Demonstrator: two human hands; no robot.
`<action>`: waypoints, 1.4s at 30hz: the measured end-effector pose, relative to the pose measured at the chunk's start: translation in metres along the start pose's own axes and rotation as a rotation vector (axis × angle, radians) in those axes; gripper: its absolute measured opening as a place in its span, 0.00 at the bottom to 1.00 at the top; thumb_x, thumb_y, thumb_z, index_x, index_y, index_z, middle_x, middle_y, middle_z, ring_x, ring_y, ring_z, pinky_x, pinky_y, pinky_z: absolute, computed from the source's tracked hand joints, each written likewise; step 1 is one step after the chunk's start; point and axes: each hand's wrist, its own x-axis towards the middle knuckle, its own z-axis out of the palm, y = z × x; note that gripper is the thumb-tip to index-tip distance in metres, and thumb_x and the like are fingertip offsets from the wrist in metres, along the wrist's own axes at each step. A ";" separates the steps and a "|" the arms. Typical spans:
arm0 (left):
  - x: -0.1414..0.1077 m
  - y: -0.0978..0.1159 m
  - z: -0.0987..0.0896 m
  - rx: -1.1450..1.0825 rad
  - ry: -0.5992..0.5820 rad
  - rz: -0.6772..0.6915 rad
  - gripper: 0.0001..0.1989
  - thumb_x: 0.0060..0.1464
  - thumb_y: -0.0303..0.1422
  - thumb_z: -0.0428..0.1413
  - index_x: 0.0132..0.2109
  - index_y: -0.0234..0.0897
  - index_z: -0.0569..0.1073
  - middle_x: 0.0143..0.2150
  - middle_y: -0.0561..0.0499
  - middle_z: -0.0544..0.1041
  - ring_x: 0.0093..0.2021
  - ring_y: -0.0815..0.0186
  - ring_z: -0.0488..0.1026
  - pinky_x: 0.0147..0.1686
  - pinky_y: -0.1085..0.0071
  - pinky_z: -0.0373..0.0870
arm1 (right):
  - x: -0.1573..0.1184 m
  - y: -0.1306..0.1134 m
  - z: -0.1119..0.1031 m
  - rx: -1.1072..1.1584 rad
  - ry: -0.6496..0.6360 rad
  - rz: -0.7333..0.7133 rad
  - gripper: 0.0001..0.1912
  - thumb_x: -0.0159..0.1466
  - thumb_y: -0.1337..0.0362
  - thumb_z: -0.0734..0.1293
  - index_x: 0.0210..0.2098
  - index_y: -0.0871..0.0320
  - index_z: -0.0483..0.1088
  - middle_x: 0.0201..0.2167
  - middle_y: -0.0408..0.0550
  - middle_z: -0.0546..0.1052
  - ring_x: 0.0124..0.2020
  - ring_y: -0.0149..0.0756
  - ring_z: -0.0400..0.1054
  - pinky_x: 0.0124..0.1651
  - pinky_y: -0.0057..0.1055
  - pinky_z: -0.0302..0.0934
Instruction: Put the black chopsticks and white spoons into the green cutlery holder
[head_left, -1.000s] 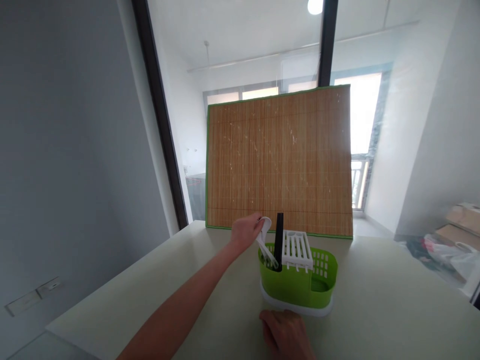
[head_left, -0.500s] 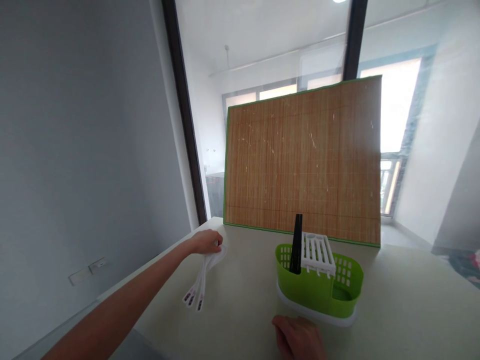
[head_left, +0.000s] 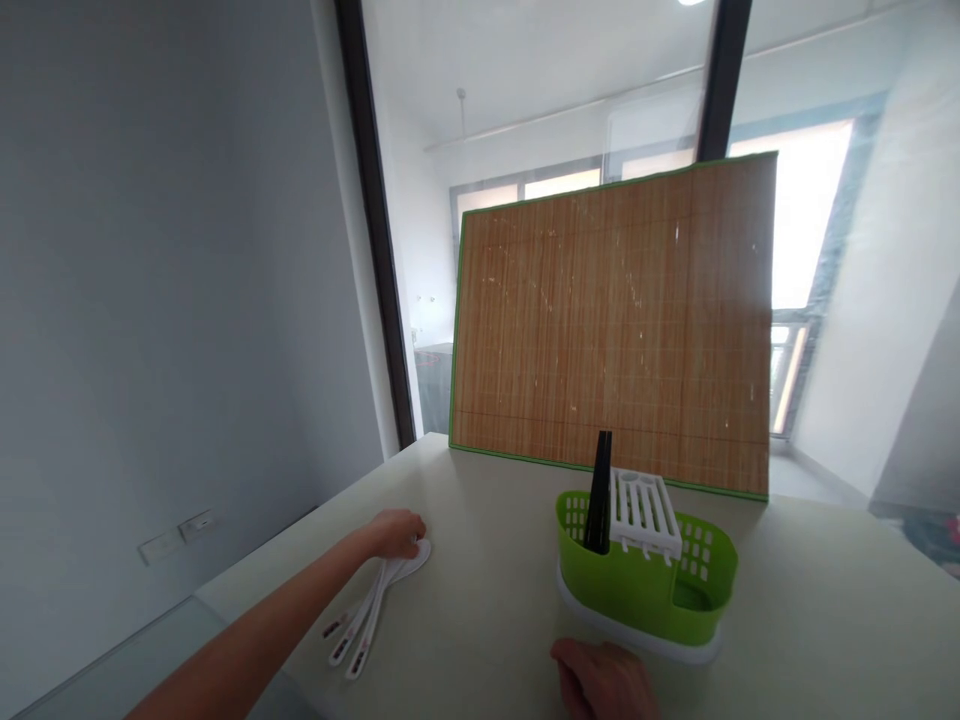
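At the left part of the table, my left hand has its fingers closed on the bowl ends of three white spoons. Their handles fan out toward me on the tabletop, with dark printed patches at the tips. A rounded spoon bowl shows beside my fingers. My right hand is curled closed at the near side, just in front of a green basket on a white base; nothing shows in it. Black chopsticks stand in the basket's left part. Across its middle sits a white slotted rack with small hooks.
Behind the basket a bamboo mat with green edging stands upright, leaning toward the glass partition. The white table has its left edge near a grey wall with sockets. Windows show beyond the glass.
My left hand has moved down, left and nearer to me with the spoons, whose handles now spread wider on the table. My right hand stays almost still. The view has shifted slightly.
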 end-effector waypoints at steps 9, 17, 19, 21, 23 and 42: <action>-0.012 0.007 0.025 0.002 0.154 -0.011 0.18 0.56 0.40 0.40 0.45 0.41 0.70 0.38 0.46 0.76 0.39 0.57 0.74 0.36 0.67 0.64 | 0.000 0.000 0.001 -0.015 -0.002 0.003 0.11 0.56 0.73 0.58 0.35 0.52 0.63 0.21 0.35 0.73 0.19 0.32 0.67 0.25 0.28 0.47; -0.016 0.008 0.043 -0.136 0.258 -0.064 0.23 0.59 0.47 0.35 0.52 0.44 0.65 0.45 0.47 0.74 0.41 0.59 0.73 0.37 0.68 0.63 | 0.002 -0.003 -0.001 -0.032 -0.003 0.023 0.10 0.55 0.73 0.59 0.33 0.52 0.63 0.19 0.34 0.72 0.19 0.32 0.66 0.24 0.29 0.45; -0.016 0.009 0.045 -0.136 0.272 -0.095 0.24 0.59 0.47 0.35 0.53 0.44 0.64 0.46 0.47 0.74 0.41 0.59 0.73 0.37 0.68 0.63 | 0.003 -0.003 -0.002 -0.022 0.001 0.023 0.10 0.55 0.73 0.59 0.32 0.52 0.62 0.20 0.34 0.72 0.18 0.31 0.66 0.24 0.28 0.45; -0.018 0.010 0.046 -0.141 0.307 -0.129 0.24 0.60 0.47 0.34 0.54 0.43 0.64 0.47 0.47 0.73 0.41 0.59 0.73 0.36 0.68 0.64 | 0.003 -0.003 -0.003 -0.008 0.006 0.021 0.10 0.55 0.73 0.59 0.33 0.52 0.62 0.20 0.34 0.72 0.19 0.31 0.67 0.25 0.28 0.45; -0.021 0.010 0.045 -0.162 0.341 -0.176 0.24 0.60 0.46 0.34 0.54 0.42 0.64 0.48 0.47 0.73 0.41 0.60 0.73 0.35 0.68 0.64 | 0.002 -0.003 -0.004 -0.001 -0.003 0.018 0.10 0.55 0.73 0.59 0.33 0.52 0.62 0.20 0.34 0.72 0.19 0.31 0.67 0.25 0.28 0.46; -0.092 0.026 0.121 -0.143 0.518 -0.294 0.31 0.55 0.52 0.43 0.61 0.43 0.60 0.65 0.46 0.55 0.64 0.54 0.49 0.61 0.52 0.44 | 0.000 -0.003 0.002 0.015 -0.014 -0.025 0.10 0.56 0.73 0.58 0.34 0.52 0.62 0.21 0.36 0.73 0.20 0.32 0.68 0.25 0.28 0.48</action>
